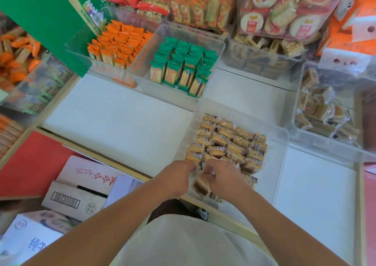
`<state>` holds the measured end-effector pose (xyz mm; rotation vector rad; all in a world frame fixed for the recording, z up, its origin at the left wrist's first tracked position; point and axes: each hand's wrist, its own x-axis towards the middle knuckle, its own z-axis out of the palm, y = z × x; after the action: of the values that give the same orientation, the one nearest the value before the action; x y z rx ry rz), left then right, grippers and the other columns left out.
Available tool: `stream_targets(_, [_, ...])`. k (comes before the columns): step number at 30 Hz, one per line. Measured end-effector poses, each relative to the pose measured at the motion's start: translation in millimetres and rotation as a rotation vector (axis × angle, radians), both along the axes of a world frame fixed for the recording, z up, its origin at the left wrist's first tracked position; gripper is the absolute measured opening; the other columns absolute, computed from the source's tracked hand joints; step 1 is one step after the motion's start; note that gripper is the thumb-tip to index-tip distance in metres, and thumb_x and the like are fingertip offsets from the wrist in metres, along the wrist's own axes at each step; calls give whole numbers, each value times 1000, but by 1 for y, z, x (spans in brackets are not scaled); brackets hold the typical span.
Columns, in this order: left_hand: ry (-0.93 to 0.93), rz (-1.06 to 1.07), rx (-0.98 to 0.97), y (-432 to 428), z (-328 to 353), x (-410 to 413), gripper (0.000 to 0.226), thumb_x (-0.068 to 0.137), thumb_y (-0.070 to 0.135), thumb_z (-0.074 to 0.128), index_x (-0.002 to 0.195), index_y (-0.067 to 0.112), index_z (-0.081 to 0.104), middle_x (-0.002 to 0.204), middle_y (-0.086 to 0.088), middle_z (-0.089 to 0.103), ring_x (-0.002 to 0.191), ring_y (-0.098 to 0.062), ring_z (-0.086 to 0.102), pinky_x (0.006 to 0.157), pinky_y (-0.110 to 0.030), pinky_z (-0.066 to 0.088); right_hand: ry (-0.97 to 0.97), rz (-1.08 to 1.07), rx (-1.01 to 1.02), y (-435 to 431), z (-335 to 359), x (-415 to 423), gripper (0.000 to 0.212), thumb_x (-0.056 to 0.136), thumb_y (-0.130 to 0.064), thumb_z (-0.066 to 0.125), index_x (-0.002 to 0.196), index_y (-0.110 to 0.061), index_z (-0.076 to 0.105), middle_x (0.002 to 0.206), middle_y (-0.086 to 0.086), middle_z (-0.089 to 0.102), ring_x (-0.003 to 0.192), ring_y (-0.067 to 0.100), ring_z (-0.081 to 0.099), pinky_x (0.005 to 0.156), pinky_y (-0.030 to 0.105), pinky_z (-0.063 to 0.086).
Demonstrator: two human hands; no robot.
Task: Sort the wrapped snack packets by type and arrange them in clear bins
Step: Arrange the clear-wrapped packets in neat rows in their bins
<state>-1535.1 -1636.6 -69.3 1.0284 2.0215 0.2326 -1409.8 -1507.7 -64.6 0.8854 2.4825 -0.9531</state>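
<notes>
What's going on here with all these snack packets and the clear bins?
A person is filling the nearest clear bin with tan packets. The left hand and right hand are both at the bin's near end, fingers curled on packets there. The far half of the bin is already packed in rows. Farther back, green packets and orange packets stand sorted in tidy rows.

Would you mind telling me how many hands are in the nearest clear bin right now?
2. The left hand and the right hand sit side by side at the near end of the bin, both pinching brown packets. None appears hidden.
</notes>
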Motion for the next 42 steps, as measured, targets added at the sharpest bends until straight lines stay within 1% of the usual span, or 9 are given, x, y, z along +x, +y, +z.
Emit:
stream_targets(9, [112, 6, 116, -5, 3, -5, 25, 98, 8, 53, 119, 18, 61, 92, 2, 57, 79, -13, 50, 68, -20, 37, 263, -23, -10, 6, -34, 7, 18, 92, -10, 68, 84, -25, 64, 82, -9, 69, 73, 15, 66, 64, 39, 59])
stream_targets(13, [121, 36, 220, -17, 15, -7, 16, 101, 12, 49, 90, 24, 50, 77, 6, 50, 71, -13, 49, 58, -15, 31, 248, 127, 251, -5, -53, 17, 21, 79, -4, 76, 77, -21, 64, 78, -7, 60, 75, 20, 61, 49, 18, 30])
stream_targets(17, [93, 25, 356, -44, 10, -4, 30, 96, 40, 66, 122, 26, 68, 113, 11, 66, 99, -2, 56, 85, -20, 48, 359, 88, 360, -7, -54, 17, 27, 69, -20, 91, 81, -19, 67, 84, -4, 57, 71, 20, 59, 48, 25, 43])
stream_targets(22, [226, -154, 400, -60, -13, 13, 56, 72, 64, 80, 112, 26, 75, 139, 7, 61, 128, -12, 50, 103, -29, 46, 462, -270, 424, 12, -16, 63, 20, 78, -29, 86, 87, -18, 72, 94, -4, 61, 89, 25, 61, 69, 40, 55])
stream_targets(26, [336, -109, 485, -53, -17, 18, 64, 63, 59, 88, 113, 23, 73, 147, -3, 55, 138, -23, 45, 113, -43, 42, 209, -375, 518, 5, 4, 108, 61, 71, -49, 87, 121, -21, 69, 147, 21, 43, 135, 46, 38, 100, 61, 45])
stream_targets(29, [321, -26, 466, -51, -14, 15, 78, 57, 68, 84, 121, 25, 72, 155, -1, 47, 141, -25, 44, 115, -44, 40, -127, -487, 139, -3, 15, 118, 112, 55, -83, 76, 151, -39, 37, 167, 6, -7, 148, 35, 29, 103, 53, 47])
stream_targets(33, [340, -32, 423, -43, -10, 11, 87, 55, 69, 85, 130, 29, 66, 163, 3, 36, 147, -20, 35, 116, -38, 38, -152, -490, -64, -4, 21, 107, 143, 33, -85, 79, 156, -41, 21, 163, 6, -16, 145, 36, 37, 109, 47, 46])
stream_targets(37, [273, -20, 371, -22, -6, 1, 80, 59, 62, 89, 131, 34, 66, 164, 12, 30, 149, -13, 27, 119, -38, 36, -223, -436, -32, 8, 23, 96, 150, 39, -80, 86, 159, -41, 4, 158, 11, -39, 156, 37, 1, 113, 47, 41])
stream_targets(42, [236, -30, 372, 7, -4, -12, 86, 57, 66, 88, 134, 35, 64, 161, 14, 33, 146, -13, 30, 118, -40, 37, -136, -468, 54, 26, 22, 94, 140, 41, -79, 86, 157, -40, 18, 163, 5, -26, 156, 33, 10, 110, 47, 44])
